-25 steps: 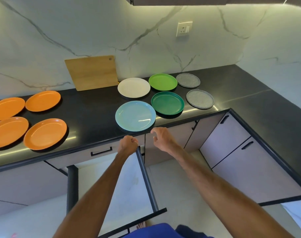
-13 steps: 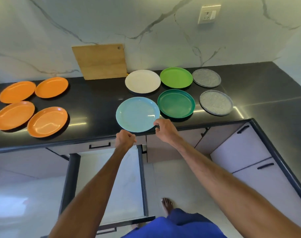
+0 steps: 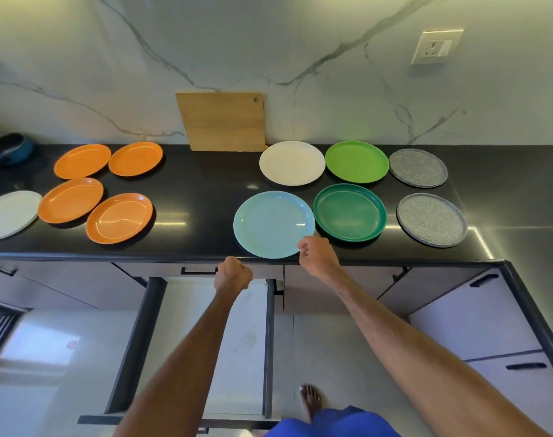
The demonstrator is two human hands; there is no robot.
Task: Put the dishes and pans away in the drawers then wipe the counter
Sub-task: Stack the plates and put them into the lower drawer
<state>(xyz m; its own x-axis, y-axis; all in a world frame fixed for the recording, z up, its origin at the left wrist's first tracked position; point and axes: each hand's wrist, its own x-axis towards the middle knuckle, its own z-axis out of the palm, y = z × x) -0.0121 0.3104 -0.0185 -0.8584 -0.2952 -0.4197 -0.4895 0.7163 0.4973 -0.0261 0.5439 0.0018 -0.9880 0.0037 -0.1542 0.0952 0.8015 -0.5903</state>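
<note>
1. The black tabletop (image 3: pixel 205 190) runs along a marbled wall and carries the dishes, all lying flat.
2. The light blue plate (image 3: pixel 273 223) sits at the near edge of the tabletop, just above the open drawer (image 3: pixel 237 342).
3. The right hand (image 3: pixel 319 257) is at the near right rim of the light blue plate, with its fingers curled against the rim. Whether they actually pinch it cannot be told.
4. The left hand (image 3: pixel 234 275) is clenched into a fist in front of the tabletop's edge, over the open drawer. Nothing shows inside it.
5. The fist sits just right of a dark drawer handle (image 3: pixel 199 271) and does not touch it.
6. The dark green plate (image 3: pixel 350 212) lies just right of the light blue plate, with a grey speckled plate (image 3: pixel 432 219) further right.
7. Behind these, from left to right, lie a cream plate (image 3: pixel 291 163), a light green plate (image 3: pixel 356 161) and a second speckled plate (image 3: pixel 418 168).
8. A wooden cutting board (image 3: pixel 221 121) leans upright against the wall, just left of the cream plate.
9. To the left, well apart from that group, lies a cluster of four orange plates (image 3: pixel 120 217), with a white plate (image 3: pixel 8 214) beside them at the frame edge.
10. A dark blue pot (image 3: pixel 10 149) stands at the far left, near the wall.
11. The drawer is pulled out toward the person, whose bare foot (image 3: pixel 309 402) stands on the floor to its right.
</note>
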